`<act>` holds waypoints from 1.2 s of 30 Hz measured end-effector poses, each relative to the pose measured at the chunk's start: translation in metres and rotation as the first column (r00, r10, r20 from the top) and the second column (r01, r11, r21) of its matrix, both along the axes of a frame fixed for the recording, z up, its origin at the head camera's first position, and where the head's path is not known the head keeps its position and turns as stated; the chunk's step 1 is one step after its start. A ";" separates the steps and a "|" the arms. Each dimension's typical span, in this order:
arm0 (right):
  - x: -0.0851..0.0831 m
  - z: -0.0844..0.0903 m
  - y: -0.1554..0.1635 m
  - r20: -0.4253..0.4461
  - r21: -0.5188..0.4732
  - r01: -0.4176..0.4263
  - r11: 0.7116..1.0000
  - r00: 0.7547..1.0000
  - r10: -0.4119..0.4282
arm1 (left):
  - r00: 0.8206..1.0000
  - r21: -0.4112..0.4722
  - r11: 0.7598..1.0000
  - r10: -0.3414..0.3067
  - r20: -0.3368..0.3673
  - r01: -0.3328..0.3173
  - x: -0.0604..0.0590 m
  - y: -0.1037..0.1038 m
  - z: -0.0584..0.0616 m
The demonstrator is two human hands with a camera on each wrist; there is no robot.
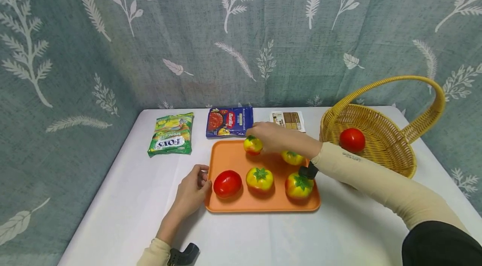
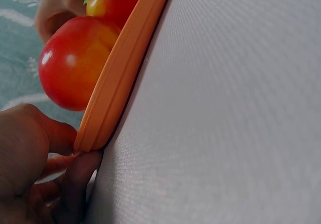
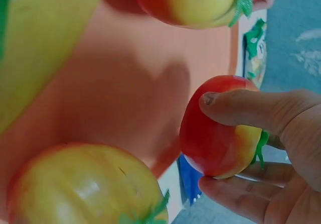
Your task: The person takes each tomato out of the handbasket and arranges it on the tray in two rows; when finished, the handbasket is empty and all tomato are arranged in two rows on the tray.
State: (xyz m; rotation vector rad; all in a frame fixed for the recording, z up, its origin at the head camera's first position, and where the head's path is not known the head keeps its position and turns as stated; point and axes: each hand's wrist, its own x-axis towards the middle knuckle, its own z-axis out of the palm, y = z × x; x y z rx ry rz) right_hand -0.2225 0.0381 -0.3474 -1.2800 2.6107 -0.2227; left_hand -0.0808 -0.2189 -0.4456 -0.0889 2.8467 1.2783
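My right hand (image 1: pixel 272 135) holds a red-and-yellow toy tomato (image 3: pixel 220 128) with a green stem over the back left part of the orange tray (image 1: pixel 233 204). The right wrist view shows the thumb on one side of it and the fingers on the other. At the tray's left edge, my left hand (image 1: pixel 191 190) pinches the rim between thumb and fingers. Beside that hand lies a red tomato (image 1: pixel 227 184). Further along the tray are yellow-red tomatoes: one in the front middle (image 1: pixel 260 180), one at front right (image 1: pixel 298 185) and one (image 1: pixel 292 157) partly hidden by the right forearm.
A wicker basket (image 1: pixel 408 155) with a tall handle stands at the right, a red tomato (image 1: pixel 352 140) inside. Behind the tray lie a blue Barilla pouch (image 1: pixel 230 121) and a brown-and-white packet (image 1: pixel 289 121). A green Fox's candy bag (image 1: pixel 171 134) lies at the back left, before the patterned curtain.
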 end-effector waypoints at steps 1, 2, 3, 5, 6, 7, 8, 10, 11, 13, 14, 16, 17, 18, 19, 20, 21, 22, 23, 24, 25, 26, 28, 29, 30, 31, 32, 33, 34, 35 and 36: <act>0.000 -0.002 -0.001 -0.003 0.005 -0.006 1.000 1.000 0.006 | 1.000 -0.001 1.000 0.001 -0.003 -0.001 0.000 0.000 0.000; -0.001 -0.003 -0.002 -0.004 0.010 -0.011 1.000 1.000 0.011 | 1.000 -0.003 1.000 0.002 -0.007 -0.002 0.000 0.000 0.000; -0.001 -0.005 -0.003 -0.008 0.016 -0.018 1.000 1.000 0.018 | 1.000 -0.003 1.000 0.001 -0.012 -0.001 0.001 0.000 0.000; -0.001 -0.007 -0.004 -0.005 0.027 -0.023 0.999 1.000 0.023 | 1.000 -0.007 1.000 -0.002 -0.017 0.002 0.001 0.000 -0.001; -0.001 -0.008 -0.005 -0.003 0.034 -0.025 0.999 1.000 0.025 | 1.000 -0.007 1.000 -0.004 -0.017 0.004 0.001 0.000 -0.001; -0.001 -0.009 -0.005 -0.002 0.037 -0.025 0.999 1.000 0.025 | 1.000 -0.008 1.000 -0.005 -0.018 0.005 0.001 0.000 -0.001; -0.001 -0.009 -0.006 0.001 0.042 -0.024 0.999 1.000 0.024 | 1.000 -0.008 1.000 -0.006 -0.018 0.006 0.001 -0.001 -0.001; -0.002 -0.010 -0.006 0.004 0.049 -0.021 0.999 1.000 0.021 | 1.000 -0.006 1.000 -0.006 -0.018 0.006 0.001 -0.001 -0.001; -0.001 -0.010 -0.007 0.003 0.056 -0.018 0.998 1.000 0.018 | 1.000 -0.005 1.000 -0.005 -0.019 0.005 0.001 -0.001 -0.001; -0.001 -0.011 -0.007 0.002 0.068 -0.014 0.998 1.000 0.014 | 1.000 -0.006 1.000 -0.005 -0.022 0.005 0.001 -0.001 -0.001; -0.001 -0.011 -0.008 0.004 0.075 -0.011 0.997 1.000 0.011 | 1.000 -0.007 1.000 -0.005 -0.025 0.005 0.001 -0.001 -0.001; -0.001 -0.011 -0.008 0.012 0.089 -0.004 0.996 1.000 0.003 | 1.000 -0.010 1.000 -0.006 -0.029 0.006 0.002 -0.001 -0.001; -0.001 -0.011 -0.009 0.017 0.094 0.002 0.996 1.000 -0.003 | 1.000 -0.010 1.000 -0.006 -0.029 0.005 0.001 0.000 -0.001; -0.001 -0.011 -0.009 0.020 0.102 0.006 0.995 1.000 -0.008 | 1.000 -0.011 1.000 -0.005 -0.031 0.005 0.001 0.000 -0.001; -0.001 -0.012 -0.009 0.023 0.108 0.013 0.994 1.000 -0.015 | 0.999 -0.011 1.000 -0.006 -0.032 0.006 0.002 0.000 -0.001; -0.001 -0.012 -0.008 0.029 0.111 0.017 0.994 0.999 -0.020 | 0.999 -0.011 1.000 -0.007 -0.032 0.007 0.002 0.000 -0.001; -0.001 -0.012 -0.008 0.033 0.112 0.022 0.993 0.999 -0.026 | 0.999 -0.011 1.000 -0.007 -0.032 0.007 0.002 0.000 -0.001; -0.001 -0.012 -0.007 0.036 0.113 0.029 0.993 0.999 -0.034 | 0.999 -0.010 1.000 -0.007 -0.033 0.007 0.002 0.000 -0.001; -0.001 -0.013 -0.006 0.037 0.112 0.032 0.993 0.999 -0.037 | 0.999 -0.011 1.000 -0.008 -0.034 0.008 0.002 0.000 -0.001; 0.000 -0.013 -0.006 0.037 0.110 0.034 0.993 0.999 -0.038 | 0.999 -0.013 1.000 -0.010 -0.036 0.010 0.002 0.000 -0.001; 0.000 -0.013 -0.004 0.041 0.107 0.037 0.994 0.998 -0.042 | 0.999 -0.014 1.000 -0.012 -0.037 0.012 0.002 0.000 -0.001; 0.001 -0.013 -0.003 0.042 0.106 0.040 0.994 0.998 -0.045 | 0.999 -0.015 1.000 -0.012 -0.037 0.012 0.002 0.000 -0.001; 0.002 -0.012 -0.001 0.043 0.107 0.047 0.993 0.998 -0.052 | 0.999 -0.017 1.000 -0.012 -0.039 0.012 0.001 0.000 0.000; 0.002 -0.011 0.000 0.044 0.105 0.047 0.993 0.998 -0.052 | 0.999 -0.018 1.000 -0.013 -0.040 0.012 0.001 0.000 0.000; 0.003 -0.011 0.001 0.048 0.106 0.051 0.993 0.997 -0.057 | 0.999 -0.018 1.000 -0.013 -0.041 0.012 0.001 0.000 -0.001; 0.004 -0.010 0.003 0.051 0.106 0.056 0.993 0.997 -0.061 | 0.999 -0.019 1.000 -0.013 -0.041 0.012 0.001 0.000 -0.001; 0.004 -0.009 0.004 0.053 0.104 0.059 0.993 0.996 -0.065 | 0.999 -0.020 1.000 -0.012 -0.042 0.011 0.001 0.000 -0.001; 0.005 -0.008 0.006 0.054 0.099 0.061 0.993 0.996 -0.066 | 0.999 -0.021 1.000 -0.013 -0.044 0.012 0.001 0.000 -0.001; 0.006 -0.007 0.008 0.053 0.096 0.063 0.993 0.996 -0.068 | 0.999 -0.022 1.000 -0.013 -0.045 0.012 0.001 0.000 -0.002; 0.007 -0.006 0.009 0.051 0.087 0.065 0.994 0.996 -0.070 | 0.999 -0.022 1.000 -0.012 -0.045 0.011 0.001 0.000 -0.002; 0.008 -0.005 0.011 0.050 0.080 0.069 0.994 0.996 -0.073 | 0.999 -0.023 1.000 -0.012 -0.045 0.011 0.002 0.000 -0.002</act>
